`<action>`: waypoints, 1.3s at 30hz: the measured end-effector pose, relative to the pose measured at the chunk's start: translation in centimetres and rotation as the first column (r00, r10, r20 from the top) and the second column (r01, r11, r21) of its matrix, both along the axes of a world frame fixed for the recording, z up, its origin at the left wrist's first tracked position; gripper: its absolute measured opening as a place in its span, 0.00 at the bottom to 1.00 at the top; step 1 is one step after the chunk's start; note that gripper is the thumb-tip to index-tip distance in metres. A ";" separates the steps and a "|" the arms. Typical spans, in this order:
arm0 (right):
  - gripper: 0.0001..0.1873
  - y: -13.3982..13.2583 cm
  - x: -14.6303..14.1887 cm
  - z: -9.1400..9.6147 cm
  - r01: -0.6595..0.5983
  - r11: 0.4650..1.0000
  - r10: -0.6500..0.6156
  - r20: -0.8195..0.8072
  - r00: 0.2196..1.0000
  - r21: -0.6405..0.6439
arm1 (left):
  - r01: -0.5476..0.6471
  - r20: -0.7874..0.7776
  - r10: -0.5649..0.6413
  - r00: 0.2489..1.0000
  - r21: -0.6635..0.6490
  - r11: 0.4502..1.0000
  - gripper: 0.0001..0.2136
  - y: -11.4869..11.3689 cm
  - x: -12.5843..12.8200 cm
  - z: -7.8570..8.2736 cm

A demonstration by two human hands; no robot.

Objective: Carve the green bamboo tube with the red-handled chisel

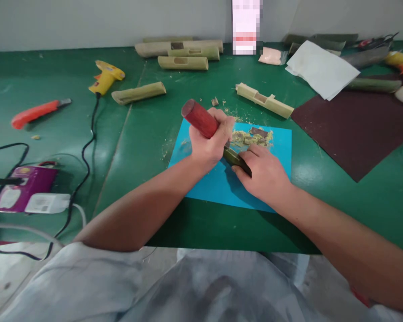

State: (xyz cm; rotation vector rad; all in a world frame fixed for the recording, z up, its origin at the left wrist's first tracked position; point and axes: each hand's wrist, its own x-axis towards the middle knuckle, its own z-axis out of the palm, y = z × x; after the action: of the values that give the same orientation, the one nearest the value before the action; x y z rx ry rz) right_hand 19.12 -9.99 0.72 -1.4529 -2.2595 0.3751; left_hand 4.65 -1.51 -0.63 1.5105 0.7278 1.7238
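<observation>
My left hand [206,141] is closed around the thick red wooden handle [201,118] of a chisel. Its lower end points down at a green bamboo piece [235,158], and the blade is mostly hidden by my fingers. My right hand [263,170] grips that bamboo piece from the right, with fingers bent over it. Both hands are above a blue sheet [204,185]. Pale bamboo shavings [243,137] and dark chips [258,132] lie on the sheet just beyond the hands.
On the green table [147,156] are a notched bamboo piece [265,100], a bamboo tube [139,93], several more tubes [183,63], a red utility knife [36,114], a yellow glue gun [107,77] with cord, a purple power strip [27,188], white paper [322,69] and a brown sheet [356,129].
</observation>
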 end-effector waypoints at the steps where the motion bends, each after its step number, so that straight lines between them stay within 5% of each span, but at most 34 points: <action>1: 0.08 0.0 0.0 0.0 0.000 1.000 0.000 -0.003 1.000 0.002 | 0.014 -0.026 -0.014 1.000 0.009 1.000 0.22 0.1 0.0 0.0; 9: 0.10 -0.2 -0.2 -0.2 -0.006 1.000 0.006 -0.009 1.000 0.008 | 0.051 -0.054 -0.050 0.997 0.016 0.999 0.28 -0.1 0.2 0.5; 16: 0.10 0.0 -0.1 -0.2 0.006 1.000 -0.006 0.014 1.000 0.022 | 0.046 0.166 -0.048 0.985 0.018 0.999 0.24 0.9 0.1 -0.1; 26: 0.09 -0.1 -0.1 -0.1 0.010 1.000 -0.010 0.002 1.000 0.022 | 0.140 0.033 -0.139 0.990 -0.036 0.990 0.24 0.7 -0.1 0.0; 32: 0.09 0.0 -0.1 -0.4 0.008 0.998 -0.007 -0.016 1.000 0.056 | 0.278 -0.071 -0.271 0.960 0.136 0.951 0.30 2.0 -0.9 -1.0; 39: 0.08 0.0 -0.1 -0.4 -0.005 0.998 0.005 -0.006 1.000 0.061 | 0.135 0.061 -0.143 0.988 0.116 0.984 0.11 0.6 0.0 0.0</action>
State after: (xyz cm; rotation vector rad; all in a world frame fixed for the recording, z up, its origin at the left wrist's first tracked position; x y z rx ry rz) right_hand 19.05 -9.98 0.36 -1.4137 -2.2503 0.3088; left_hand 4.62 -0.95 -0.67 1.5306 0.4852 1.7256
